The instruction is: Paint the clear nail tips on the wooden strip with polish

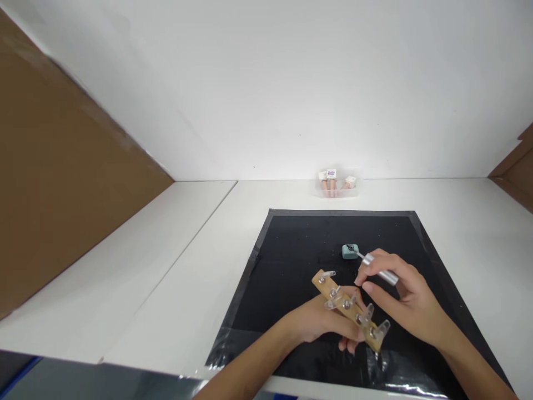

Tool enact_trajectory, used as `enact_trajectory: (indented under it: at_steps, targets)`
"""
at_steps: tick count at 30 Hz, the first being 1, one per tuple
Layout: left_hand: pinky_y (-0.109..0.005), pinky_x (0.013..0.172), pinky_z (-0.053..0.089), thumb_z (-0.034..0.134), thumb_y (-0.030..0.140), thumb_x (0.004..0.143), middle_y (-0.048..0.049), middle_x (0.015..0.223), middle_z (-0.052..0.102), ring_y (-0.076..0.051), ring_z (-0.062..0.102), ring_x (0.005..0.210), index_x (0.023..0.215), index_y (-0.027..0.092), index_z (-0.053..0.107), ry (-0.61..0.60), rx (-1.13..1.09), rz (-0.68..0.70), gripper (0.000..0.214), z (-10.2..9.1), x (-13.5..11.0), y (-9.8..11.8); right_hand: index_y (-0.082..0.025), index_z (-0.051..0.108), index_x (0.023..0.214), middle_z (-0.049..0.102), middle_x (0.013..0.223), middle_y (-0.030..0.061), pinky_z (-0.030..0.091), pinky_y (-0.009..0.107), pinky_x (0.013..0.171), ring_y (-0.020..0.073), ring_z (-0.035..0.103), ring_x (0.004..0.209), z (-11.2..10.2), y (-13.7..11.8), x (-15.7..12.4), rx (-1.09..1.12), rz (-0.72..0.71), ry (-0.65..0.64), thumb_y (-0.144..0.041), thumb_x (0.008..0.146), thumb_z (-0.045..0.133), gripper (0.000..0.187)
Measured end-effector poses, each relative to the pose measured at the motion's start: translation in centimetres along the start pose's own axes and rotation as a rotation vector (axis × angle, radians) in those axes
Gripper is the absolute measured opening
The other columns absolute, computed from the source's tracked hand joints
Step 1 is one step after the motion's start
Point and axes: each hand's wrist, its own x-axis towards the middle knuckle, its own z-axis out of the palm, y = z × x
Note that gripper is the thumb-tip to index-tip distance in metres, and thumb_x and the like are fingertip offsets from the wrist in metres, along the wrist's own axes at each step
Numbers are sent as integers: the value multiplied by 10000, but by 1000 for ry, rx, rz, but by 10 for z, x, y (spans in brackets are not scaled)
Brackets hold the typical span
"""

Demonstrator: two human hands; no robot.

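My left hand is closed around a light wooden strip that slants down to the right over the mat. Several clear nail tips stand along it on small round metal mounts. In my right hand, a thin brush with a silver handle is pinched between the fingers, pointing up and left. Its tip reaches a small teal block with a dark patch on top; whether it is a pot cannot be made out.
A black mat with taped edges lies on the white table. Against the back wall stands a clear plastic box holding several pinkish pieces with white tops. Brown panels rise on both sides.
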Motion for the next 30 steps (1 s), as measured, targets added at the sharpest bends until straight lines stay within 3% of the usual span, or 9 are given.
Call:
enact_trajectory:
  at_steps: [6,13,21,30]
  targets:
    - [-172,380,359,658,196,546,53,433,516,-57,472,400,537,139,550,146,87,38,122,3,5,-2,-256,538,876,617,890,30,488,338,692,224,586,853,3,-11,-1,-257,231,-140,-114,688,622,250]
    - [-198,432,377,644,158,559,61,433,508,-57,445,391,537,145,529,207,127,23,118,5,6,-4,-250,558,854,624,894,28,483,352,714,235,582,871,8,-12,1,-317,316,-168,-110,665,629,245]
    - [-184,407,358,611,113,555,55,430,514,-55,449,384,509,141,521,207,140,37,105,6,5,-1,-230,532,798,597,844,32,483,332,672,215,567,813,12,-10,3,-303,263,-150,-58,671,613,229]
    - [-167,384,370,666,149,565,66,469,530,-48,475,392,600,138,542,175,104,76,129,5,2,2,-236,519,783,559,810,18,476,310,662,192,558,788,6,-13,5,-201,197,-143,-80,718,589,183]
